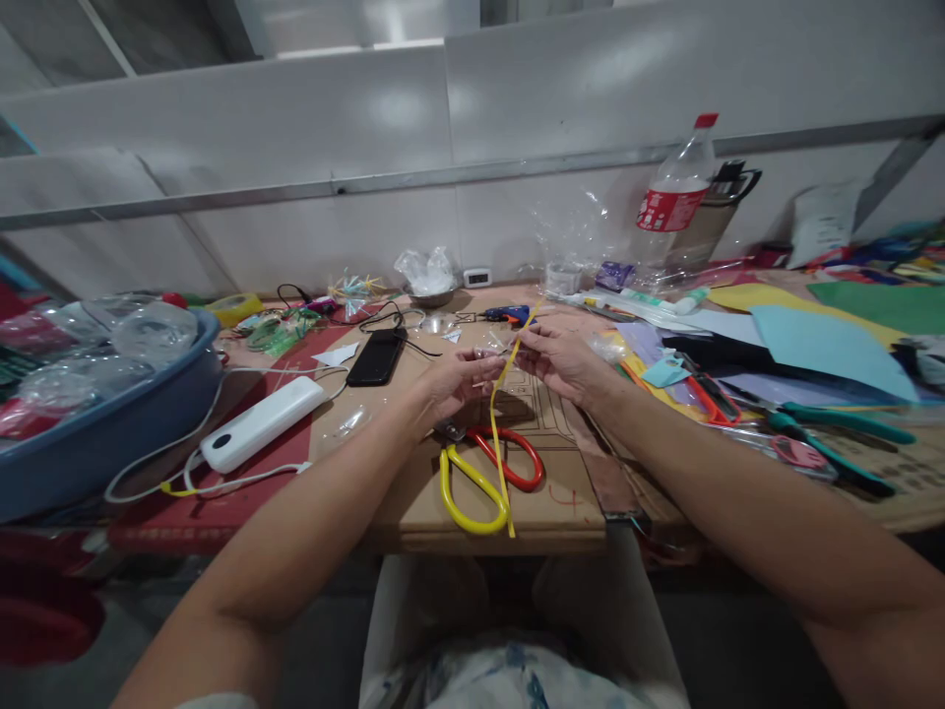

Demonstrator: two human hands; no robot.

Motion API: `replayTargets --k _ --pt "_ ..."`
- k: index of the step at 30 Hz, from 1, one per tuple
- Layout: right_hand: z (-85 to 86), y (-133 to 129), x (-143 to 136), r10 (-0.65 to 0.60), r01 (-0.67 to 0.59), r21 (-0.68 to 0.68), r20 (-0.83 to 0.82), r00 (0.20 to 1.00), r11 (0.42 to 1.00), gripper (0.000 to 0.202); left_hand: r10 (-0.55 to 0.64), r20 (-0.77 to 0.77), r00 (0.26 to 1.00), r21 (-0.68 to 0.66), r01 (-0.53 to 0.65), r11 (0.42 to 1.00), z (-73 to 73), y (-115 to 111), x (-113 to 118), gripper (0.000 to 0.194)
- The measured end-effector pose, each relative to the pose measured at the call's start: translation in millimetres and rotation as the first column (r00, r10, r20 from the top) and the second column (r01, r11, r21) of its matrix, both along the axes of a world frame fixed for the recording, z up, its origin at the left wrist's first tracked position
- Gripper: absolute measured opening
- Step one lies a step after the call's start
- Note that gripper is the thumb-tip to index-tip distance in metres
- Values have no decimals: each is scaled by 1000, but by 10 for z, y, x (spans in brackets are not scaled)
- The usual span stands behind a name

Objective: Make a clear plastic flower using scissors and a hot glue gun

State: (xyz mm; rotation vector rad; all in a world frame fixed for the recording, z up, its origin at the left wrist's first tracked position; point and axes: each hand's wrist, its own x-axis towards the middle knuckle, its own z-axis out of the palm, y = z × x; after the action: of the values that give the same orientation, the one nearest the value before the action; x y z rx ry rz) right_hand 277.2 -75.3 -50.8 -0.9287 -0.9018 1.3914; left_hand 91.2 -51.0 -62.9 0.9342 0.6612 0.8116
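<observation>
A thin yellow strip (496,418) hangs between my hands, bent partway down, its lower end near the cardboard's front edge. My right hand (557,362) is closed in a pinch on the strip's upper part. From the other side my left hand (465,382) meets it, thumb and fingers pressed together at the strip; what they grip is too small to make out. Below my hands lie scissors (476,492) with one yellow and one red handle loop, their blades mostly hidden behind my left hand. The strip crosses in front of the handles.
A black phone (376,356) and white power strip (262,423) lie left, beside a blue basin (177,394) of plastic bottles. A blue glue gun (509,314) sits behind my hands. Right are coloured sheets (827,350), green-handled pliers (834,443) and a red-capped bottle (675,197).
</observation>
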Motion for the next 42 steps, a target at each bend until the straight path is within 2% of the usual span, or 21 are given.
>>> replayTargets --k 2,6,8,11,13,16,23,33,42 --pt "17 -4 21 -13 11 30 39 999 999 17 61 14 998 1 -61 998 -6 -7 12 15" --pt "106 -34 90 -141 100 192 213 967 976 21 238 109 965 -30 -236 971 15 34 -6 8" --pt "153 -72 90 -79 14 228 281 957 974 23 293 157 943 -37 -291 956 16 74 -19 5" --pt "172 -143 9 107 -177 153 384 917 972 24 330 202 922 -61 -324 944 -2 113 -16 7" --pt "154 -181 -76 155 -215 82 455 877 973 21 329 221 918 -79 -320 944 -10 110 2 9" --pt "131 -209 -177 145 -183 21 523 840 983 20 310 232 922 -83 -299 951 4 71 31 8" --pt "143 -204 -169 133 -162 -4 585 800 987 30 273 227 935 -69 -264 962 64 -27 82 9" --pt "103 -179 -133 171 -171 -57 594 786 984 29 295 218 930 -71 -286 956 65 -65 121 17" --pt "47 -150 -107 188 -190 -60 600 778 980 27 295 235 926 -64 -288 955 50 -75 135 14"
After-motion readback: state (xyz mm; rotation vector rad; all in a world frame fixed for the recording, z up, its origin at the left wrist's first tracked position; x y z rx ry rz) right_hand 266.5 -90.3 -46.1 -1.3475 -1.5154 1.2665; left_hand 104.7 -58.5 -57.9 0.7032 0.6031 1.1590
